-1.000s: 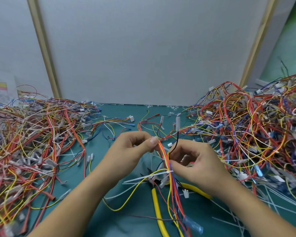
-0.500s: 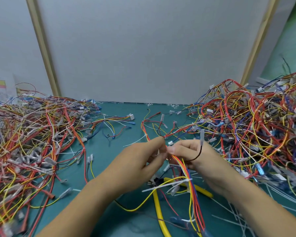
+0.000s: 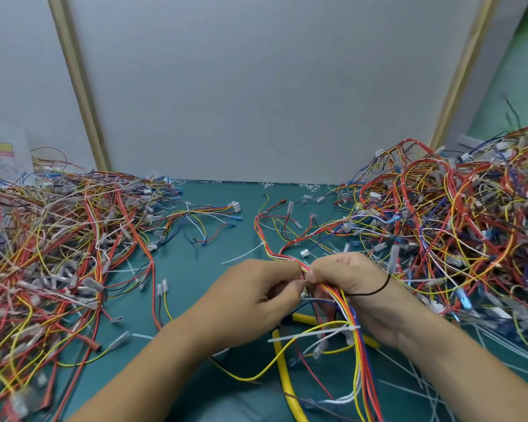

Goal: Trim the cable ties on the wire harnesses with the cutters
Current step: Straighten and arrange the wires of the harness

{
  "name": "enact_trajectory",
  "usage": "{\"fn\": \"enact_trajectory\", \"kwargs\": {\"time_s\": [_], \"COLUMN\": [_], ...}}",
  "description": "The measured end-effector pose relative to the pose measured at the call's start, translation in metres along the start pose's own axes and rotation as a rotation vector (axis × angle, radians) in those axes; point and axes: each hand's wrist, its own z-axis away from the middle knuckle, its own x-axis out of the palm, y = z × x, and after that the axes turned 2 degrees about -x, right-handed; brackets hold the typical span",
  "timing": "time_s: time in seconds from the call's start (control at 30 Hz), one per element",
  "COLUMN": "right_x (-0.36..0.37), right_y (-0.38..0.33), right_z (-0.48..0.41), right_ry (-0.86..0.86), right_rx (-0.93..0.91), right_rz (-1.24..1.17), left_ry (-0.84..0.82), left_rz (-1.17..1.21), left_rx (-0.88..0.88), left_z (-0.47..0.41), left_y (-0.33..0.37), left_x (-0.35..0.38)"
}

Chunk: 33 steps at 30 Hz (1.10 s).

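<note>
Left hand (image 3: pixel 256 296) and right hand (image 3: pixel 351 284) each pinch one wire harness (image 3: pixel 356 345), fingers curled round it; its white cable tie (image 3: pixel 311 334) juts toward nine o'clock; the yellow cutters (image 3: pixel 283 373) lie unheld on the counter (image 3: pixel 201 269) at six o'clock; better to hold the bundle taut and snip flush at the tie's head; the cutter jaws are hidden under the hands.

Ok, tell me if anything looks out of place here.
One tie on the harness sticks out sideways, its long tail untrimmed, just below the right hand. The cutters lie on the mat under both hands, in neither; the left hand pinches the harness too. Offcuts litter the mat, right.
</note>
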Motion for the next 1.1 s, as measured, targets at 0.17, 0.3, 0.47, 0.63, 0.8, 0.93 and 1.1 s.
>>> {"fn": "enact_trajectory", "kwargs": {"time_s": [0.17, 0.3, 0.47, 0.63, 0.8, 0.93, 1.1], "right_x": [-0.003, 0.002, 0.005, 0.006, 0.0, 0.003, 0.007], "right_y": [0.001, 0.0, -0.004, -0.003, -0.004, -0.007, -0.01], "right_z": [0.001, -0.001, -0.002, -0.001, -0.001, 0.001, 0.005], "right_ry": [-0.024, 0.03, 0.063, 0.078, 0.114, 0.089, 0.048], "right_rx": [-0.006, -0.017, -0.046, -0.009, -0.02, -0.102, -0.171], "right_rz": [-0.026, -0.09, -0.13, -0.192, -0.24, -0.233, -0.196], "left_ry": [0.042, 0.127, 0.188, 0.161, 0.291, 0.576, 0.38], "left_rz": [-0.066, -0.144, -0.23, -0.167, -0.05, 0.157, 0.359], "left_rx": [0.078, 0.099, 0.105, 0.114, 0.005, -0.198, -0.355], "left_z": [0.002, 0.001, 0.0, 0.0, -0.003, -0.009, -0.01], "left_y": [0.002, 0.005, 0.009, 0.005, -0.011, -0.014, -0.014], "left_x": [0.001, 0.001, -0.003, 0.0, -0.005, -0.012, -0.012]}}
